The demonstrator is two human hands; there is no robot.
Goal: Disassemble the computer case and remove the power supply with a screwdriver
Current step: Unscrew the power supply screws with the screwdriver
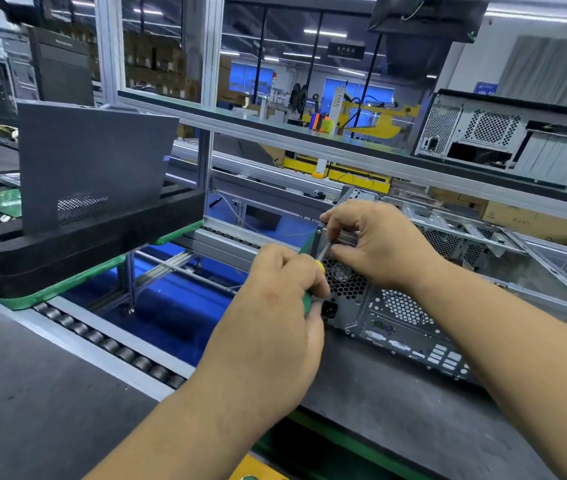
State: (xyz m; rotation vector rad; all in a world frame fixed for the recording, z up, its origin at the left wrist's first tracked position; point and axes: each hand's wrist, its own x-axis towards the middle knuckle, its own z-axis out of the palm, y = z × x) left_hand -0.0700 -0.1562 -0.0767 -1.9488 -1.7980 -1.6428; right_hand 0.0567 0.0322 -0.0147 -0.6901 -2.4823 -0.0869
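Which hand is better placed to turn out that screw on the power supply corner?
Left. The left hand already grips the screwdriver, tip at the computer case corner, while the right hand steadies its shaft.

The computer case lies on its side on the dark tabletop, rear panel facing the viewer and its open side turned up, so the bare metal frame and drive bays show. The rear is unpainted grey metal with honeycomb vents and a row of ports and connectors along the lower edge. The power supply sits at the case's left end, still inside, showing a hexagonal grille with a fan behind it and a black mains socket below. The screwdriver, green handle with a yellow collar, slants up and rightward, its metal shaft reaching the case's upper left rear corner.
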